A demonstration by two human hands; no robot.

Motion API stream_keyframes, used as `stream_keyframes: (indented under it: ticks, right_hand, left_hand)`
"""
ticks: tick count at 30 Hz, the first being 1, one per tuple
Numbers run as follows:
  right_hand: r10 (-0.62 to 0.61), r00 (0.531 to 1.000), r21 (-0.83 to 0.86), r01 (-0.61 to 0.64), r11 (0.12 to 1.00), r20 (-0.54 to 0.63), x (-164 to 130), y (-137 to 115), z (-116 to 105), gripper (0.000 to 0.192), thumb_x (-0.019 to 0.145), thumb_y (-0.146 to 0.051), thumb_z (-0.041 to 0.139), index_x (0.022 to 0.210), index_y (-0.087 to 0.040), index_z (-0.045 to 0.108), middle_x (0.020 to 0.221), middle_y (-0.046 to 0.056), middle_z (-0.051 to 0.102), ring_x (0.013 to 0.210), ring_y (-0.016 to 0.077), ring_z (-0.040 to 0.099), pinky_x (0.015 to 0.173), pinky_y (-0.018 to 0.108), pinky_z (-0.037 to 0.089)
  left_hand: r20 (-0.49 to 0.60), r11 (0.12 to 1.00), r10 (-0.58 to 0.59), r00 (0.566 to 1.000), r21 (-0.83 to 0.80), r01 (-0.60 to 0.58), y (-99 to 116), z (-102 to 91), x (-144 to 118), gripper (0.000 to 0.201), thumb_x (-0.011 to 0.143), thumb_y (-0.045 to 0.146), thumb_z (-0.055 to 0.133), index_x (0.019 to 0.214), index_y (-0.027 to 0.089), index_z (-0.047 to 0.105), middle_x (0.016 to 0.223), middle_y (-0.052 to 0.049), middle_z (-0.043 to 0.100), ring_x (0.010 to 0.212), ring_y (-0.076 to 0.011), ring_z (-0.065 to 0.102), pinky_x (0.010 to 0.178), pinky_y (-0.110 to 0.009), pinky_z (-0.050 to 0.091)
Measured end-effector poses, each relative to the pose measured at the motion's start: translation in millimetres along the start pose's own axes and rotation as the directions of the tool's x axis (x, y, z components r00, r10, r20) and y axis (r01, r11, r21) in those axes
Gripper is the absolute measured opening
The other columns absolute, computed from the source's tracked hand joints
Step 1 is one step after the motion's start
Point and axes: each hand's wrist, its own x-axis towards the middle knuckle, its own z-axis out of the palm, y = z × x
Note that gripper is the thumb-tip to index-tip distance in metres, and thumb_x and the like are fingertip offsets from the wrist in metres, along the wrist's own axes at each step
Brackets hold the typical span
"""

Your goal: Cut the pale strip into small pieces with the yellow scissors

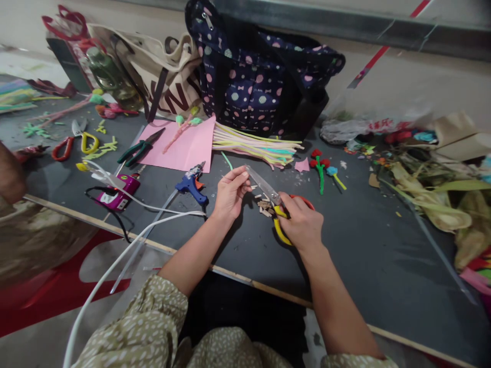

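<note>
My right hand (303, 220) grips a pair of scissors (264, 185) with red and yellow handles. Their blades lie close together and point up-left, the tips beside the fingers of my left hand (232, 191). That hand is closed in a pinch. A thin green pipe cleaner (226, 160) sticks out behind its fingers; the pinched part is hidden. Below the blades, small brown and pale cut pieces (265, 205) lie on the dark table (238, 250). A blue glue gun (193, 185) rests left of my left hand.
A pink power strip (118, 193) and white cable (111, 271) are at left. Behind lie pliers (140, 148), pink paper (184, 148) and a pipe cleaner bundle (257, 145). A dotted bag (253, 76) stands behind. Small flowers (320, 171) and dry husks (429, 199) lie right. Another person's hand (11, 174) is far left.
</note>
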Motion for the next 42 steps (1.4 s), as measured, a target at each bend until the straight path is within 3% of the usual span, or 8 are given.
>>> stream_keyframes:
  ticks: [5,10,14,21,33,42]
  right_hand:
    - [-0.007,1.000,0.016,0.007,1.000,0.020,-0.1,-0.2,-2.5,0.031,0.086,-0.025,0.052,0.113,-0.026,0.066,0.081,-0.002,0.068,0.068,0.0100,0.058,0.054,0.025,0.030]
    - [0.073,0.995,0.194,-0.084,0.977,0.065,3.1,7.3,-6.7,0.043,0.082,-0.028,0.057,0.124,-0.021,0.058,0.097,0.002,0.069,0.087,0.0150,0.063,0.067,0.024,0.042]
    - [0.127,0.985,0.110,-0.139,0.984,0.115,3.8,14.8,-4.7,0.044,0.079,-0.028,0.061,0.122,-0.022,0.059,0.101,0.004,0.068,0.090,0.0189,0.063,0.067,0.027,0.043]
    - [0.089,0.993,0.276,-0.109,0.955,0.082,1.1,12.7,1.6,0.037,0.077,-0.024,0.062,0.114,-0.023,0.063,0.094,0.000,0.069,0.084,0.0143,0.064,0.068,0.023,0.045]
    - [0.045,0.998,0.121,-0.049,0.991,0.038,3.7,9.1,-2.3,0.033,0.080,-0.022,0.057,0.112,-0.024,0.066,0.090,-0.001,0.069,0.078,0.0130,0.062,0.061,0.023,0.038]
    - [0.057,0.997,0.121,-0.062,0.991,0.050,2.7,8.4,-1.1,0.032,0.082,-0.023,0.055,0.113,-0.025,0.065,0.091,-0.001,0.069,0.078,0.0122,0.061,0.061,0.023,0.037]
  left_hand:
    - [-0.004,1.000,-0.007,1.000,0.012,0.007,0.4,-0.4,0.6,0.029,0.059,0.017,0.082,0.085,0.014,0.069,0.067,0.004,0.064,0.052,-0.0030,0.055,0.049,-0.015,0.046]
    - [0.054,0.999,-0.044,0.998,0.006,0.044,2.6,-0.6,0.7,0.028,0.063,0.017,0.080,0.089,0.016,0.069,0.074,0.003,0.066,0.054,-0.0015,0.054,0.051,-0.013,0.045]
    - [0.075,0.998,-0.062,0.995,-0.022,0.064,3.7,-1.6,1.0,0.026,0.066,0.015,0.077,0.090,0.017,0.068,0.073,0.003,0.065,0.055,-0.0016,0.054,0.051,-0.013,0.044]
    - [0.100,0.995,-0.079,0.992,-0.051,0.084,3.1,-2.8,2.3,0.024,0.067,0.013,0.077,0.089,0.016,0.067,0.074,0.004,0.064,0.056,-0.0016,0.055,0.050,-0.012,0.045]
    - [0.073,0.998,-0.052,0.996,-0.015,0.053,3.2,-2.2,2.0,0.022,0.067,0.016,0.077,0.087,0.016,0.068,0.070,0.004,0.062,0.057,-0.0027,0.057,0.054,-0.013,0.048]
    - [0.097,1.000,-0.007,0.995,0.031,0.004,4.0,-1.9,1.3,0.021,0.068,0.019,0.077,0.088,0.015,0.070,0.069,0.002,0.063,0.062,-0.0057,0.060,0.057,-0.016,0.052]
